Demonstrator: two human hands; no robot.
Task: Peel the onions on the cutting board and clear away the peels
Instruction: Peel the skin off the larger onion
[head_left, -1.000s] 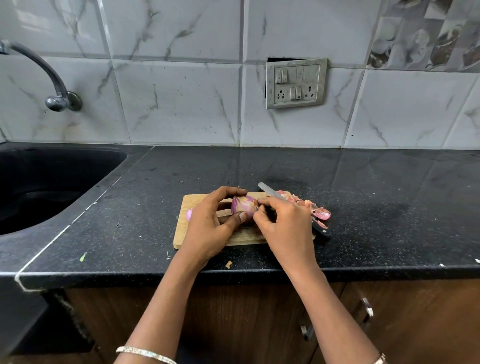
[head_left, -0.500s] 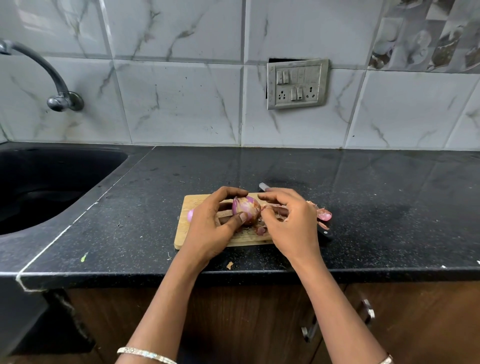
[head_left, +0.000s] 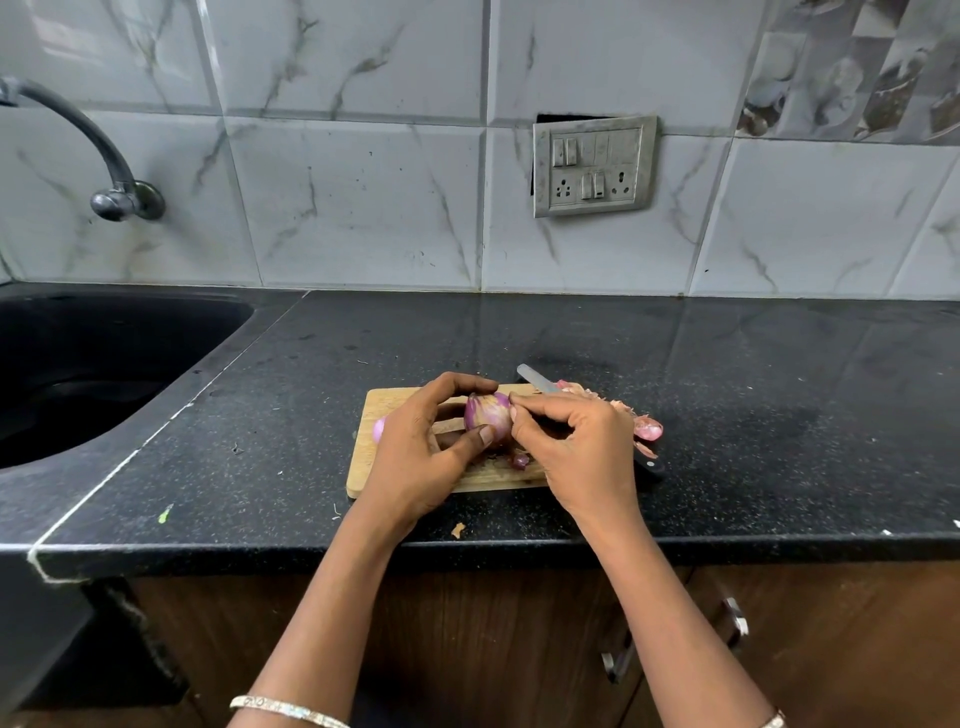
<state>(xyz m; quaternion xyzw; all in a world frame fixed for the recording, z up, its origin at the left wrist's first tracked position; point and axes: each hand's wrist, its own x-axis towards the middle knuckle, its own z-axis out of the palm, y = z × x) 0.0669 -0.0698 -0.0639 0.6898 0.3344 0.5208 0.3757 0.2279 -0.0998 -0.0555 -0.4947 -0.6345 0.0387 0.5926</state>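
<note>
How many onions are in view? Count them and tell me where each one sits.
2. One onion is gripped in the left hand above the cutting board; a second onion peeks out left of that hand on the board. Hands may hide more.

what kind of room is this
Most likely a home kitchen: a dark stone counter with a sink and wall tap, a tiled wall, and an onion being peeled on a wooden cutting board.
</note>
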